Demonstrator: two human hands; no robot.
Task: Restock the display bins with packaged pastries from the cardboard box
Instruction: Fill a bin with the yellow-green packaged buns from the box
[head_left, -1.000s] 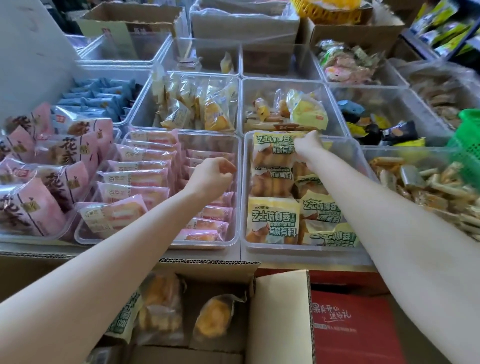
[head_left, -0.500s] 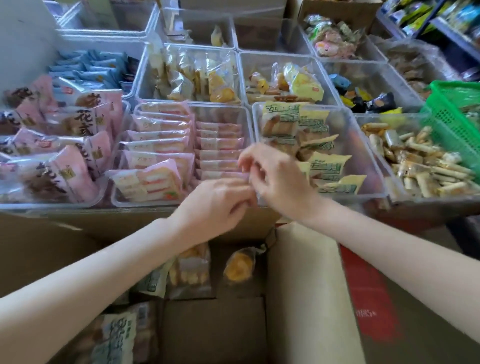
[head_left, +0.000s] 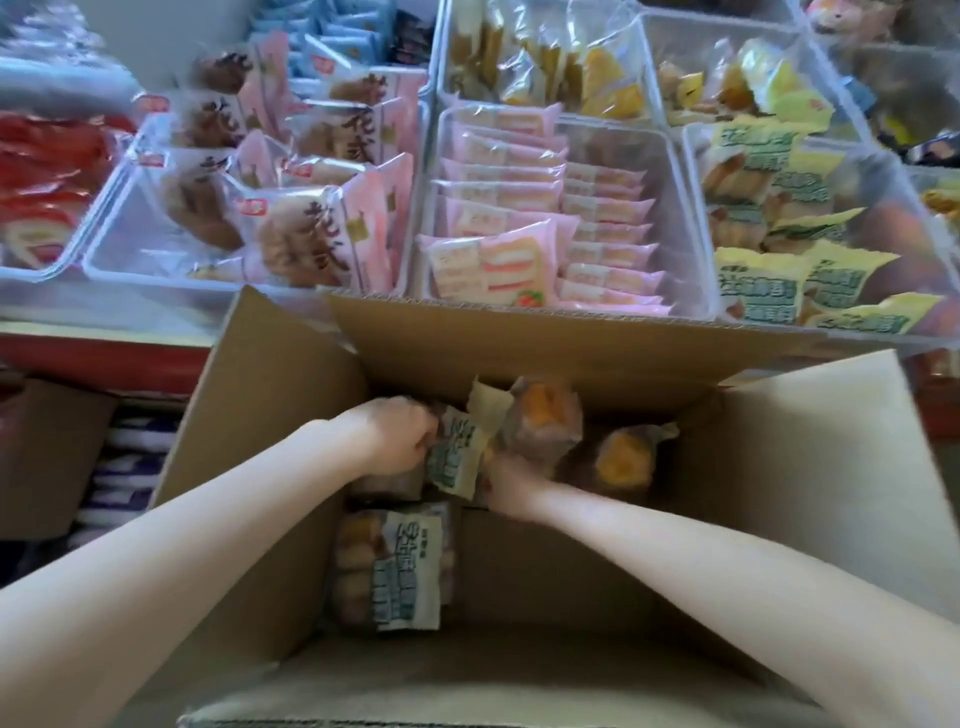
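Both my hands are down in the cardboard box (head_left: 270, 395), on the pastry packs at its far end.

Going left to right: my left hand (head_left: 395, 434) has its fingers curled round the edge of a yellow-and-green pastry pack (head_left: 457, 457). My right hand (head_left: 511, 486) lies low against the same pile, its fingers hidden, so I cannot tell what it holds. Another pack (head_left: 400, 561) lies flat nearer me, and two orange pastries (head_left: 621, 457) sit to the right. Beyond the box, the clear bin (head_left: 696, 223) at the right holds matching yellow packs (head_left: 763, 283).
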